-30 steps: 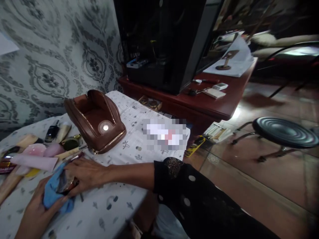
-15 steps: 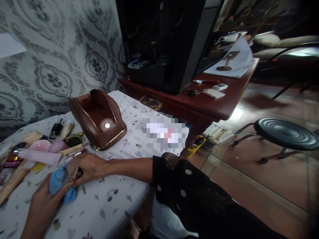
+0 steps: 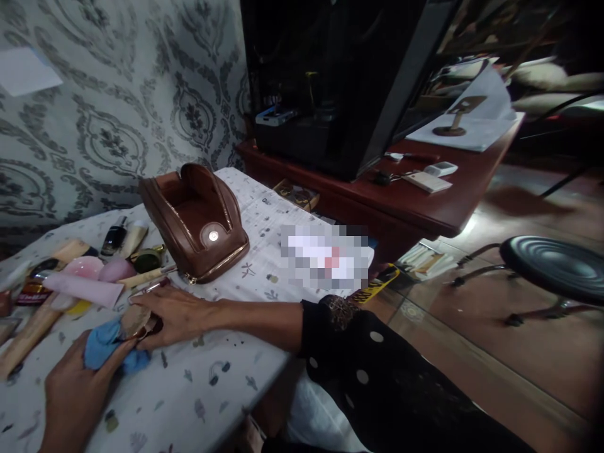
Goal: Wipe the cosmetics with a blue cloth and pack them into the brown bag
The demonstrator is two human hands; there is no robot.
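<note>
From far away, I see the left hand holding a blue cloth against a small round container, over the near left of the counter. The right hand grips it, maybe to keep it steady. Just past them, a pink tube and open brown bag crowd the way.

Wears a loose black sleeve on the right arm, ending partway along the forearm in an open cuff. Carries large, round, pale dots scattered well apart over the dark fabric. Shows a brownish, lacy, flower-like motif near the cuff and fainter patterning farther up, too dim to make out. Leaves right hand, left hand and visible left forearm bare.
</note>
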